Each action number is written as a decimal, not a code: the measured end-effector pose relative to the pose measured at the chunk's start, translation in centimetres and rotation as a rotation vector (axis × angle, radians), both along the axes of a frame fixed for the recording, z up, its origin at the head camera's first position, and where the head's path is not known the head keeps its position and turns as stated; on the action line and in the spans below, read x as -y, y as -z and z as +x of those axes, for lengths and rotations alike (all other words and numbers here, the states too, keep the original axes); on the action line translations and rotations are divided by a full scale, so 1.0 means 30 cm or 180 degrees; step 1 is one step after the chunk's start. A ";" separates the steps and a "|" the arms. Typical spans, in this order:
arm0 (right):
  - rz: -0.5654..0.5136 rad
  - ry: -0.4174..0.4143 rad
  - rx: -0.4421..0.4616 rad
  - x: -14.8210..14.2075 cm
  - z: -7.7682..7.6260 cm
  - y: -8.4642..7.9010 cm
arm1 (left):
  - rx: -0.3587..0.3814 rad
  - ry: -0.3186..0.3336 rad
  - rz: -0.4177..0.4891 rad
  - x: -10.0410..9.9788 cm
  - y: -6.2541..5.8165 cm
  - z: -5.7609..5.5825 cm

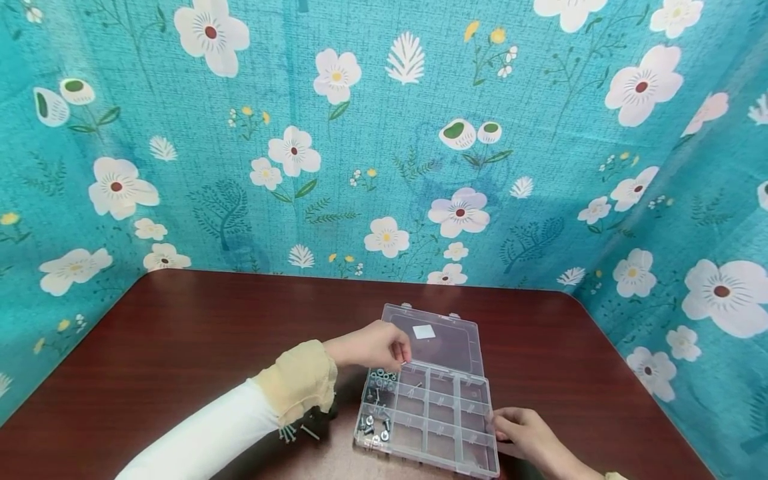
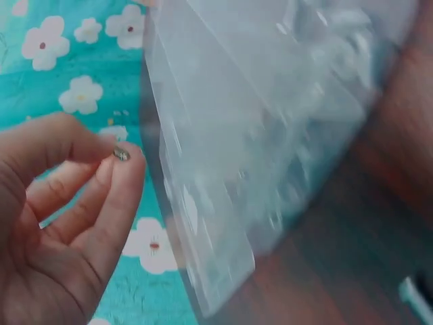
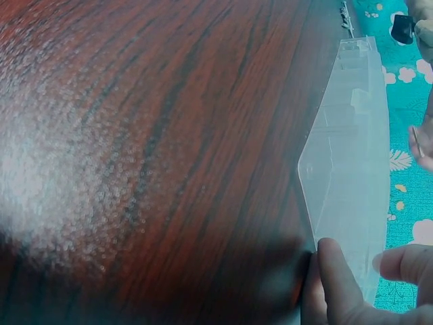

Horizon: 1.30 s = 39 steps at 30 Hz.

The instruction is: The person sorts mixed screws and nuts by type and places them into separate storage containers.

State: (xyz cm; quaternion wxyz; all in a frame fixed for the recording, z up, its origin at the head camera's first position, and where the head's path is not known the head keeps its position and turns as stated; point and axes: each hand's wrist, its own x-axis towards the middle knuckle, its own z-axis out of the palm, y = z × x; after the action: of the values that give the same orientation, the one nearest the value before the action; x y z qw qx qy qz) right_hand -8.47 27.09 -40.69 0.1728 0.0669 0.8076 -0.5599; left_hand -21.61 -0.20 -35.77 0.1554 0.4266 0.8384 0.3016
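A clear plastic compartment box (image 1: 425, 427) stands on the table with its lid (image 1: 447, 343) folded open toward the back. Over the far left part of the box, my left hand (image 1: 377, 345) pinches a small screw (image 2: 121, 154) between thumb and index finger; only its threaded tip shows in the left wrist view. My right hand (image 1: 528, 433) holds the box's right side, thumb and a finger on either side of the wall in the right wrist view. Nuts (image 1: 384, 375) fill the far left compartment, and bolts (image 1: 369, 423) lie in the near left one. A single screw (image 1: 418, 385) lies in a middle-column compartment.
Several loose screws (image 1: 288, 433) lie on the dark red table (image 1: 198, 347) left of the box, partly behind my left forearm. A dark object (image 1: 327, 408) sits under that wrist, its kind unclear. A floral teal curtain (image 1: 360, 180) closes off the back and sides.
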 end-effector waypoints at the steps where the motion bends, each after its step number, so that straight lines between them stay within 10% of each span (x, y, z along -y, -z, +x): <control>1: 0.0011 0.0000 0.0000 0.000 0.000 0.000 | 0.0045 -0.0046 0.0006 -0.012 -0.001 0.003; 13: -0.0012 0.0015 0.0000 0.003 -0.001 0.002 | 0.0059 -0.0350 -0.0141 -0.056 0.026 0.013; 39: -0.0005 -0.0001 0.0078 -0.007 -0.005 -0.006 | -0.1322 -0.0107 -0.0760 0.291 0.000 0.121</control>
State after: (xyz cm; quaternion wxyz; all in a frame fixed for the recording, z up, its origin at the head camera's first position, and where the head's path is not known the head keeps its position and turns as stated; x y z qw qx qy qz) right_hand -8.62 27.30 -40.52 0.1829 0.0735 0.8049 -0.5597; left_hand -17.99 -8.93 -35.78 0.0239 0.4441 0.8891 0.1086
